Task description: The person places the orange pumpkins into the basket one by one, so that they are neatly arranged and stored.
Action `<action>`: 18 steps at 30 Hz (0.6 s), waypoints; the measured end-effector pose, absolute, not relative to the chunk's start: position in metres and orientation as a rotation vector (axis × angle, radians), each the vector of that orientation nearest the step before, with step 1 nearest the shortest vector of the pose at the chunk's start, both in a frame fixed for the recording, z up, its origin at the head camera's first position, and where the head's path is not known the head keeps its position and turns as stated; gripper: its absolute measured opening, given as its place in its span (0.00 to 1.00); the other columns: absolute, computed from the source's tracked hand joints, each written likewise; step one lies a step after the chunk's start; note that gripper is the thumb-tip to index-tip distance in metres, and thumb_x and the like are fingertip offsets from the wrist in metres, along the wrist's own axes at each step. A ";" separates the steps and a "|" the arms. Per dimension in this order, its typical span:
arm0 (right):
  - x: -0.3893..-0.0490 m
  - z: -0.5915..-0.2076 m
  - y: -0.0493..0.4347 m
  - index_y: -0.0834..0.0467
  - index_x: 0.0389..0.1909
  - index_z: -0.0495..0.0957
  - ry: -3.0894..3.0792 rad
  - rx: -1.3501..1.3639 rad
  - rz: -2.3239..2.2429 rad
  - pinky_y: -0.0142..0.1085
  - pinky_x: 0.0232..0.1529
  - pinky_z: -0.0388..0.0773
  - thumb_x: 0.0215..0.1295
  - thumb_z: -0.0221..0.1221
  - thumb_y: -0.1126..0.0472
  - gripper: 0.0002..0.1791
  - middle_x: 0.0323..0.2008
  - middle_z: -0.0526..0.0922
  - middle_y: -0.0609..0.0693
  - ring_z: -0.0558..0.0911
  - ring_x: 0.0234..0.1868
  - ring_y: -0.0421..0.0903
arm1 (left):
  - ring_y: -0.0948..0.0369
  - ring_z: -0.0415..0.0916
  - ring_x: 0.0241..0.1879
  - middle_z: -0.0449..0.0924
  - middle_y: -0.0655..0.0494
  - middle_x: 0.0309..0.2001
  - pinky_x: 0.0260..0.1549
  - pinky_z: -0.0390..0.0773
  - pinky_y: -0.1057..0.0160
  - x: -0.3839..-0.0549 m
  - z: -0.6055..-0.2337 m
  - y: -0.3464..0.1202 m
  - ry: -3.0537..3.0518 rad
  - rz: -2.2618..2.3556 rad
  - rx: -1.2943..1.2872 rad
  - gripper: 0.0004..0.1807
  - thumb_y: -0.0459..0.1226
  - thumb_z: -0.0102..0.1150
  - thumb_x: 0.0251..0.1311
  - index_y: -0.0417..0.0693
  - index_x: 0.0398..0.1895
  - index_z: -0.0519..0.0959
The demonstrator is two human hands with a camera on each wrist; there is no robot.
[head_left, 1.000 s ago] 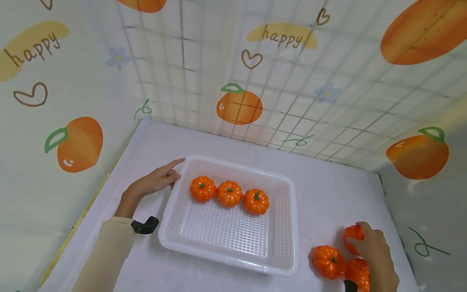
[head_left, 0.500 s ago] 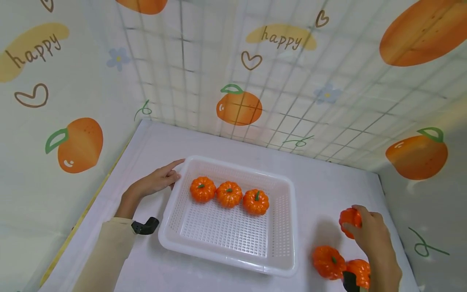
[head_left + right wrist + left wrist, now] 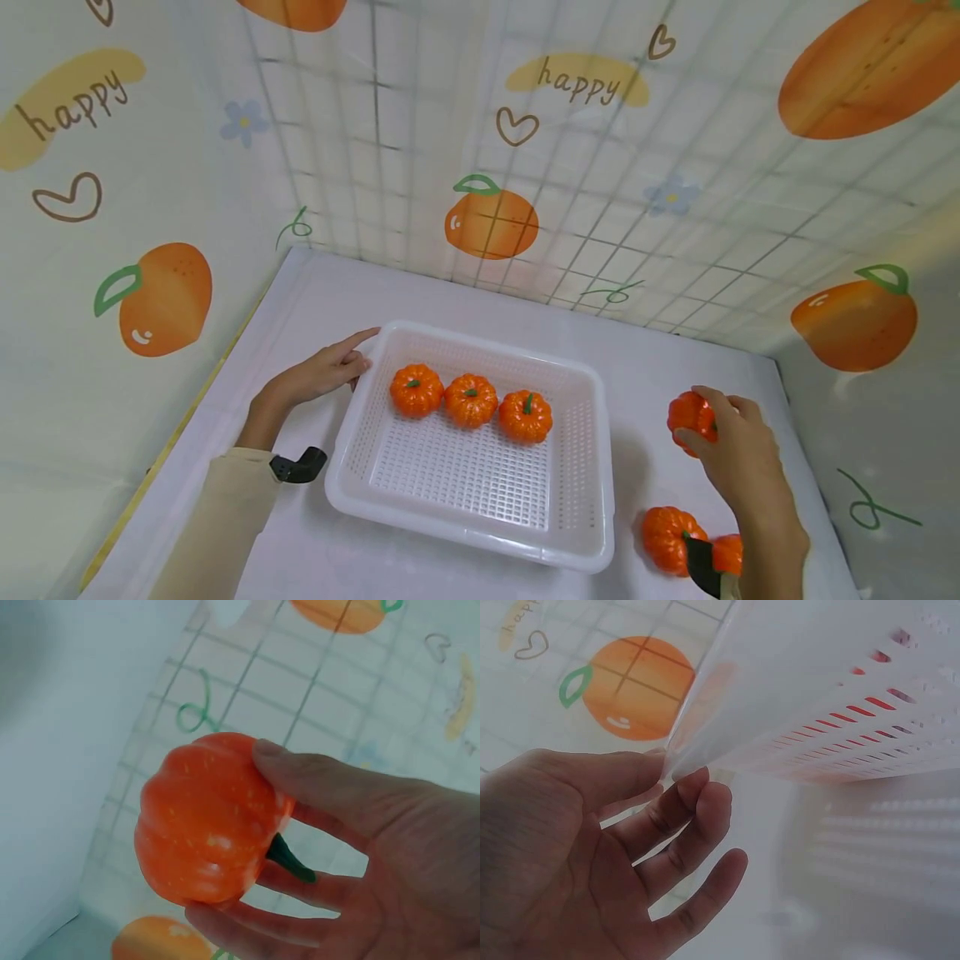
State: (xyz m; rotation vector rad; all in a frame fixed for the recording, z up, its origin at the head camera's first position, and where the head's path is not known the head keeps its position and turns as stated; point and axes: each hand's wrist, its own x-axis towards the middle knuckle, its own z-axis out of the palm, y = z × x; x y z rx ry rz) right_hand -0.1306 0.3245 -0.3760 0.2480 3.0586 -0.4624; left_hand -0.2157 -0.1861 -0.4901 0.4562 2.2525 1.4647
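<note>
My right hand [image 3: 742, 450] grips a small orange toy pumpkin [image 3: 692, 423] above the table, right of a white plastic basket [image 3: 480, 537]. In the right wrist view, thumb and fingers hold the pumpkin [image 3: 210, 817] around its sides, its green stem turned towards the palm. At the basket's far left corner my left hand [image 3: 322, 372] pinches the rim; the left wrist view has the fingertips [image 3: 716, 802] right at the basket edge [image 3: 694, 720]. Three pumpkins sit in a row inside the basket, among them a middle pumpkin [image 3: 471, 401].
Two more pumpkins lie on the white table [image 3: 667, 350] at the lower right: a near pumpkin [image 3: 671, 540] and another pumpkin [image 3: 727, 552] partly hidden by the right wrist's black strap. Printed cloth walls [image 3: 420, 125] enclose the back and sides.
My right hand has lifted the pumpkin off the table and carried it up and leftward, towards the basket. The left hand and the basket have stayed in place.
</note>
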 end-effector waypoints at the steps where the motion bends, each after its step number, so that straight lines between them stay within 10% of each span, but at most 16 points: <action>1: -0.131 -0.375 0.320 0.65 0.69 0.63 3.065 0.222 -0.466 0.64 0.35 0.78 0.62 0.67 0.65 0.35 0.61 0.58 0.79 0.63 0.52 0.79 | 0.55 0.75 0.36 0.79 0.49 0.35 0.57 0.64 0.44 -0.216 -0.490 -0.187 2.248 1.469 0.468 0.32 0.38 0.44 0.78 0.46 0.80 0.48; 18: -0.146 -0.366 0.240 0.56 0.68 0.69 3.086 -0.224 -0.508 0.61 0.40 0.79 0.61 0.69 0.64 0.35 0.63 0.64 0.71 0.67 0.56 0.75 | 0.54 0.76 0.37 0.79 0.50 0.36 0.57 0.64 0.44 -0.217 -0.492 -0.187 2.244 1.470 0.468 0.32 0.39 0.44 0.78 0.47 0.80 0.48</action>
